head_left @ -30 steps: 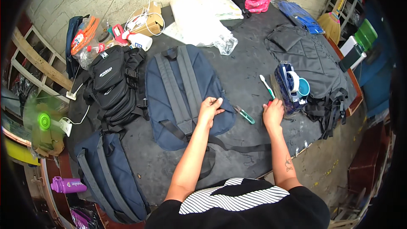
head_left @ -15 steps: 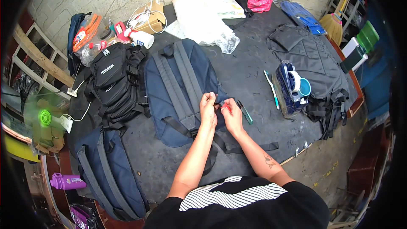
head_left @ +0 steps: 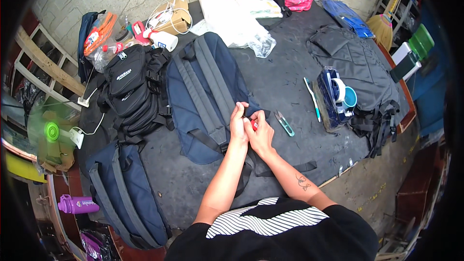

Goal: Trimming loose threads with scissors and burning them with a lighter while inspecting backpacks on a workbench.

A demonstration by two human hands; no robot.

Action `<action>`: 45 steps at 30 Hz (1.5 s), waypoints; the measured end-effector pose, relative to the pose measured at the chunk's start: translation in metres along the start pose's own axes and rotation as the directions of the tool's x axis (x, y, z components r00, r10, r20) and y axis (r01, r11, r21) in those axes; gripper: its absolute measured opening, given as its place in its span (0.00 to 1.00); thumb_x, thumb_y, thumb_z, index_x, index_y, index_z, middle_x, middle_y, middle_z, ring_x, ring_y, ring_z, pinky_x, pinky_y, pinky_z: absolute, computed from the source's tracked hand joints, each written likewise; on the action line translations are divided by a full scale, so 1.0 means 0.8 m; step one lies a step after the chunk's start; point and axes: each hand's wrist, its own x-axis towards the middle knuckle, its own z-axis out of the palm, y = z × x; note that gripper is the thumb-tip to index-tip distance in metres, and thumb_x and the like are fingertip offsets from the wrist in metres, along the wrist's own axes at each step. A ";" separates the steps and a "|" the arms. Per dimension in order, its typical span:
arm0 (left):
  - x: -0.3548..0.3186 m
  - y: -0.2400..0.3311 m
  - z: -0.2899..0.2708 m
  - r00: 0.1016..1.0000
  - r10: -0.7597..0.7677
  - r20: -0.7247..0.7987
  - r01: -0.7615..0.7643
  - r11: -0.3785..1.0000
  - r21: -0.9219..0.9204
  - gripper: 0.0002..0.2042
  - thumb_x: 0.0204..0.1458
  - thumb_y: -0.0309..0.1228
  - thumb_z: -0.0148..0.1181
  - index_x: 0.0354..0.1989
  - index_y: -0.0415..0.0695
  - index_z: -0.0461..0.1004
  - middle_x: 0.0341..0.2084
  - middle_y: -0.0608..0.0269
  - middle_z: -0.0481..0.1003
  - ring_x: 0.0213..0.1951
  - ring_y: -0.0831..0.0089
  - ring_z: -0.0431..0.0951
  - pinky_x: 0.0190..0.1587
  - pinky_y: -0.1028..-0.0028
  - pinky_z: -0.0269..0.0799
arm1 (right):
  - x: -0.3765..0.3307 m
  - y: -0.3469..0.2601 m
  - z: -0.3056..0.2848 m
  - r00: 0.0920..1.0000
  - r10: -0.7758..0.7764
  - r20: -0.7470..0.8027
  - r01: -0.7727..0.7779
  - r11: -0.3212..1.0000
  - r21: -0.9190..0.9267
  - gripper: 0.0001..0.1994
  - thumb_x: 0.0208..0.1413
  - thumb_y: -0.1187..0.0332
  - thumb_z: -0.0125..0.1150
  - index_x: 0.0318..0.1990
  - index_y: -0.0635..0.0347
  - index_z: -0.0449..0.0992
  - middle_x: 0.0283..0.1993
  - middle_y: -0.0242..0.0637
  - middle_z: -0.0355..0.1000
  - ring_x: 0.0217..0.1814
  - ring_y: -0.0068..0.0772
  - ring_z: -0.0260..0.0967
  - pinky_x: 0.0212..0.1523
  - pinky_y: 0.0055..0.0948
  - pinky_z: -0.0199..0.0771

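Head view: left hand (head_left: 238, 124) and right hand (head_left: 261, 135), fingers pinched together on a small red object (head_left: 254, 125) over the blue backpack (head_left: 205, 96).

a navy blue backpack (head_left: 205, 94) lies flat on the dark table, back panel up, its two grey-blue shoulder straps running from far to near. a small red object (head_left: 254, 125), mostly hidden between the fingers, sits at the backpack's near right edge, touching a strap end.
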 end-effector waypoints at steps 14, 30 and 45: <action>0.006 -0.012 -0.012 0.988 0.051 -0.148 -0.048 0.998 0.028 0.14 0.57 0.44 0.53 0.26 0.47 0.68 0.21 0.70 0.64 0.27 0.79 0.66 0.30 0.76 0.65 | -0.003 0.013 0.008 0.992 -0.041 -0.118 0.048 0.997 0.053 0.13 0.42 0.62 0.62 0.33 0.57 0.67 0.25 0.39 0.71 0.27 0.43 0.72 0.29 0.38 0.70; 0.008 -0.012 -0.010 0.989 0.003 -0.150 -0.006 1.000 -0.016 0.15 0.54 0.48 0.56 0.29 0.51 0.66 0.28 0.64 0.65 0.26 0.71 0.69 0.28 0.69 0.69 | 0.001 0.016 0.007 0.995 -0.033 -0.094 0.036 0.999 0.033 0.13 0.42 0.63 0.61 0.33 0.59 0.67 0.24 0.40 0.71 0.27 0.45 0.73 0.29 0.39 0.70; 0.003 -0.008 -0.004 0.988 0.010 -0.156 -0.012 1.000 -0.013 0.14 0.55 0.47 0.54 0.29 0.50 0.66 0.25 0.69 0.66 0.29 0.75 0.67 0.32 0.72 0.67 | 0.000 0.020 0.009 0.993 -0.063 -0.096 0.073 0.993 0.096 0.14 0.43 0.62 0.64 0.31 0.59 0.68 0.24 0.39 0.72 0.27 0.42 0.73 0.29 0.36 0.71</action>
